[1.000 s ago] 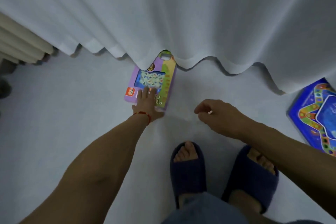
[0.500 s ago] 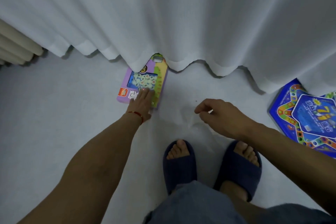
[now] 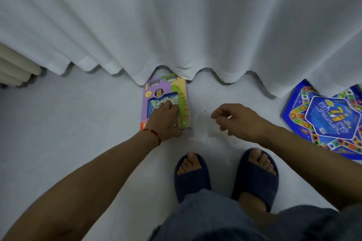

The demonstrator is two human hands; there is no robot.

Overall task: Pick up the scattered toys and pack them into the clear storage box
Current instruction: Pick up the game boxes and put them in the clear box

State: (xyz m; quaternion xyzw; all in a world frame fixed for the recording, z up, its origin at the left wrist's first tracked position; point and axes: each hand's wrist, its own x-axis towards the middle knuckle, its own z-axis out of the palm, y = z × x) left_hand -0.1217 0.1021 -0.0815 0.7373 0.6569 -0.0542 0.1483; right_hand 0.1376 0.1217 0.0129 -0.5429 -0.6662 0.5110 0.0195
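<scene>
Head view: left hand (image 3: 163,118) lies atop toy pack (image 3: 182,101).

A white cloth curtain (image 3: 176,17) hangs in soft matt folds, finely woven, with a stitched hem. The floor (image 3: 68,123) below is pale, smooth and matt. A toy package (image 3: 182,92) looks like printed cardboard in purple and green, with a slightly shiny clear plastic window. A blue game board (image 3: 323,121) has a glossy printed surface. A thin red string bracelet (image 3: 153,134) circles one wrist. Dark blue slippers (image 3: 193,180) look soft, matt and faintly textured. Grey-blue cloth (image 3: 215,219) covers the legs.
</scene>
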